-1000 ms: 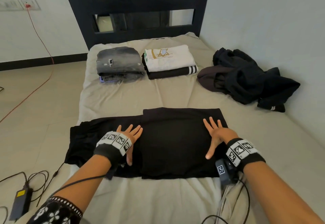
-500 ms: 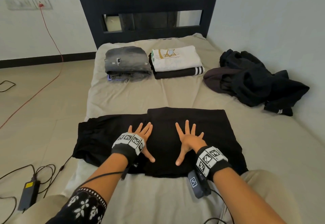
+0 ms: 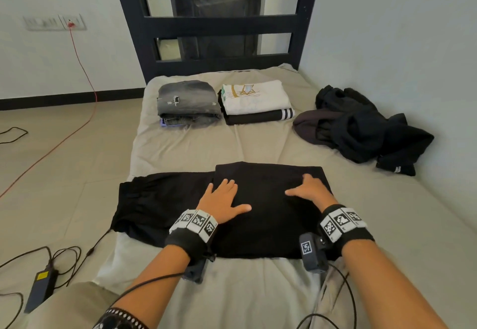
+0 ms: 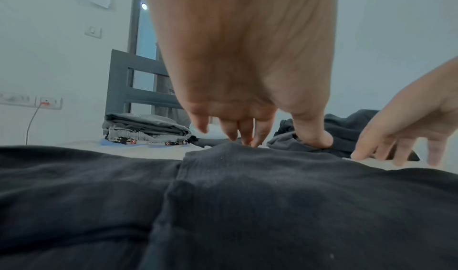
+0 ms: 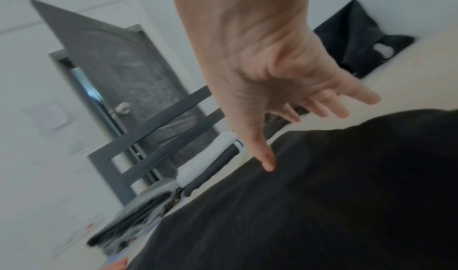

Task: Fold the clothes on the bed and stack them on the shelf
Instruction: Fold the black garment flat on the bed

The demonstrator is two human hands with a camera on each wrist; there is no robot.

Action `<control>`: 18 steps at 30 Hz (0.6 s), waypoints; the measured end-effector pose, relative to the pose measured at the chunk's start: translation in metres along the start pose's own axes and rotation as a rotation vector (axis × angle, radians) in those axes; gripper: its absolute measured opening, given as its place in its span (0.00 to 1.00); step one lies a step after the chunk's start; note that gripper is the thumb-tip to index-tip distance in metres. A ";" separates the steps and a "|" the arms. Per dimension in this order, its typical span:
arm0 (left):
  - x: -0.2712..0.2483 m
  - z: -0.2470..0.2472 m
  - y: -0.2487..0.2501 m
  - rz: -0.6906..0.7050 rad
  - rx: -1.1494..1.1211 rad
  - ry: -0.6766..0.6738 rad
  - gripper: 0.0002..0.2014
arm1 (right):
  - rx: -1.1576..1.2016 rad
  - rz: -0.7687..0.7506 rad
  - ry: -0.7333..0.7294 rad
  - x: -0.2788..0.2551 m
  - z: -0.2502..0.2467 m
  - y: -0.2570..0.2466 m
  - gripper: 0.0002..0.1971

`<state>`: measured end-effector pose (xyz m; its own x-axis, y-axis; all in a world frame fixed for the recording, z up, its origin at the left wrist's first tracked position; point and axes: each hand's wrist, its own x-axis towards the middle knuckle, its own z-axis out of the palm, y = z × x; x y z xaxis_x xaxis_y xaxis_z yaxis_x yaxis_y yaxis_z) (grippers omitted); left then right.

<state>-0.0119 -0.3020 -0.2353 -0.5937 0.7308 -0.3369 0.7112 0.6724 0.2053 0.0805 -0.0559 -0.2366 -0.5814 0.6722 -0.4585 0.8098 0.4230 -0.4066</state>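
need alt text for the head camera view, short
Both hands, left hand and right hand, lie on a partly folded black garment spread across a beige bed. Further back sit a folded grey stack, a white-topped folded stack and a heap of unfolded dark clothes.

right wrist view motion-blurred; right hand (image 3: 308, 189) fingertips hidden past the black garment's (image 3: 258, 215) far edge; wrist cameras' bodies partly hidden under both wrists; sleeve cut off at bottom edge.
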 end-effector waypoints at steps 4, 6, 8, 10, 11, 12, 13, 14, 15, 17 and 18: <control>0.008 0.004 0.016 0.059 -0.024 -0.074 0.38 | 0.059 0.220 0.155 0.004 -0.012 0.039 0.40; 0.010 0.011 0.015 0.030 -0.038 -0.122 0.37 | 0.074 0.281 0.142 0.004 -0.009 0.053 0.36; 0.010 0.019 0.010 0.002 -0.068 -0.176 0.37 | 0.125 0.289 0.107 0.002 -0.008 0.057 0.33; 0.007 0.025 0.002 -0.012 -0.143 -0.178 0.36 | 0.198 0.232 0.092 -0.004 -0.010 0.051 0.25; 0.005 0.026 -0.002 -0.019 -0.204 -0.141 0.34 | 0.238 0.195 0.107 -0.007 -0.012 0.047 0.20; 0.004 0.026 -0.007 -0.030 -0.277 -0.081 0.32 | 0.287 0.157 0.129 -0.010 -0.014 0.041 0.17; 0.002 0.024 -0.012 -0.046 -0.354 -0.012 0.30 | 0.344 0.109 0.144 -0.015 -0.015 0.032 0.16; 0.000 0.022 -0.017 -0.068 -0.430 0.056 0.28 | 0.408 0.059 0.141 -0.021 -0.017 0.022 0.17; -0.003 0.018 -0.022 -0.095 -0.504 0.115 0.26 | 0.484 0.016 0.129 -0.027 -0.016 0.009 0.18; -0.008 0.011 -0.031 -0.148 -0.647 0.206 0.23 | 0.590 -0.048 0.069 -0.039 -0.012 -0.021 0.16; -0.012 0.007 -0.036 -0.163 -0.732 0.237 0.22 | 0.621 -0.080 0.035 -0.044 -0.008 -0.037 0.12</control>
<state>-0.0275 -0.3355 -0.2455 -0.7924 0.5664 -0.2266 0.2279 0.6194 0.7512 0.0769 -0.0962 -0.1950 -0.6270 0.6767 -0.3860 0.5608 0.0480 -0.8266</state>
